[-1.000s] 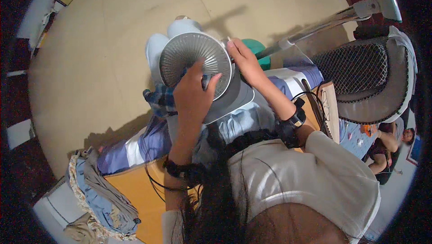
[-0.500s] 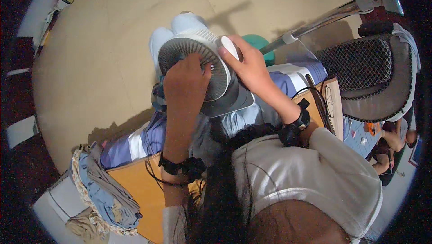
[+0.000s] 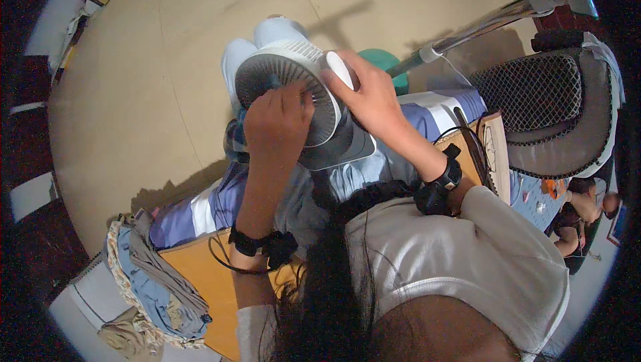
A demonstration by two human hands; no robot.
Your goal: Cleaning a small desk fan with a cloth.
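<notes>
A small desk fan [image 3: 270, 75] with a white rim and a dark, ribbed round grille rests on my lap. My left hand [image 3: 277, 118] lies over the lower part of the grille with its fingers curled together. Something small and pale shows by its fingertips, too small to name. My right hand [image 3: 367, 92] grips the fan's right side, the thumb beside a white oval piece [image 3: 340, 70]. Below the grille, the fan's grey base [image 3: 340, 148] sits against light blue cloth on my lap. Part of the grille is hidden by my left hand.
Folded clothes [image 3: 160, 278] lie on the left, beside the orange-tan seat [image 3: 200, 265]. To the right are a dark mesh-backed chair [image 3: 534, 102] and a metal pole [image 3: 481, 32]. A green round object [image 3: 377, 62] stands behind the fan. Another person [image 3: 577, 218] is at the far right.
My left hand has shifted slightly on the grille, its wrist moving a little left. The right hand keeps its hold, and the fan stays nearly in place.
</notes>
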